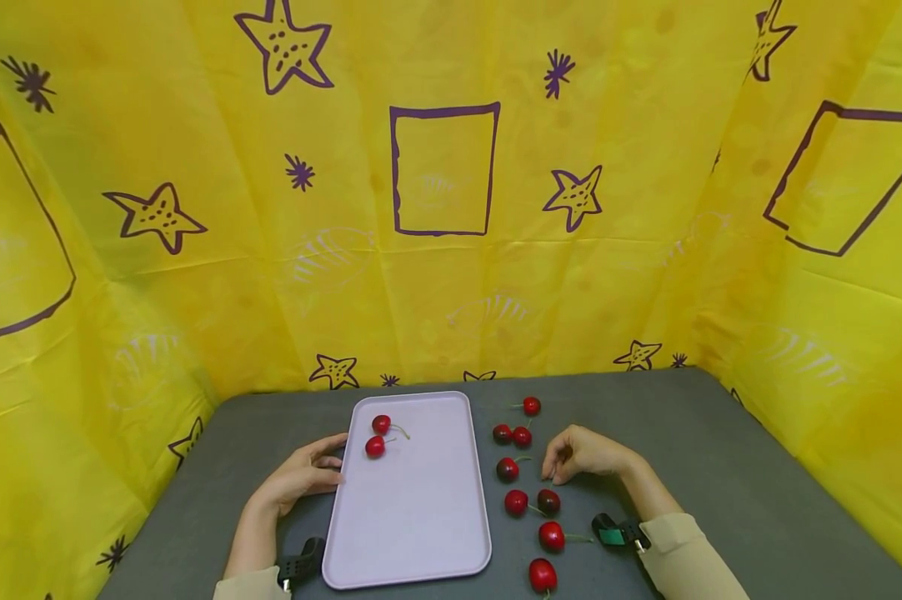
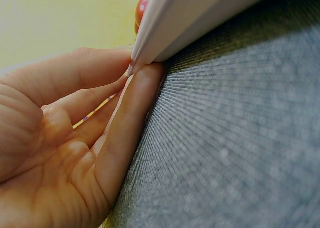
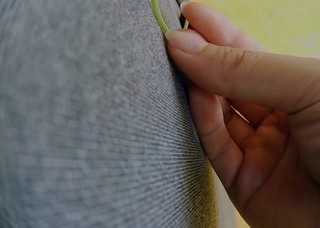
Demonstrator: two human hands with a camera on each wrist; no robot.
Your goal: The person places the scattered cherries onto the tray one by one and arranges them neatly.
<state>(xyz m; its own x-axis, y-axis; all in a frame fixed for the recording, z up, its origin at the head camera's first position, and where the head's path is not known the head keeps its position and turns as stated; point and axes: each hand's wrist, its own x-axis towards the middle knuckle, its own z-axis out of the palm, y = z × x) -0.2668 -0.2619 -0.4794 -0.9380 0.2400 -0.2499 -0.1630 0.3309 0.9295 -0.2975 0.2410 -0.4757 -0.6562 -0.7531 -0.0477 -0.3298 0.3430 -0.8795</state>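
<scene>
A pale lilac tray (image 1: 409, 517) lies on the dark table with two red cherries near its far left corner, one (image 1: 381, 424) just beyond the other (image 1: 375, 447). My left hand (image 1: 301, 475) holds the tray's left edge, its thumb and fingertips on either side of the rim in the left wrist view. Right of the tray my right hand (image 1: 586, 455) is lowered to the table with curled fingers. A thin green stem (image 3: 157, 11) runs in between its thumb and forefinger tips. Just below those fingertips in the head view sits a dark red cherry (image 1: 548, 502).
Several more cherries are scattered right of the tray, among them one at the far end (image 1: 531, 406), a touching pair (image 1: 522, 437) and one near the front (image 1: 543, 575). Yellow patterned cloth (image 1: 443, 317) closes off the back and sides of the grey table (image 1: 721, 467).
</scene>
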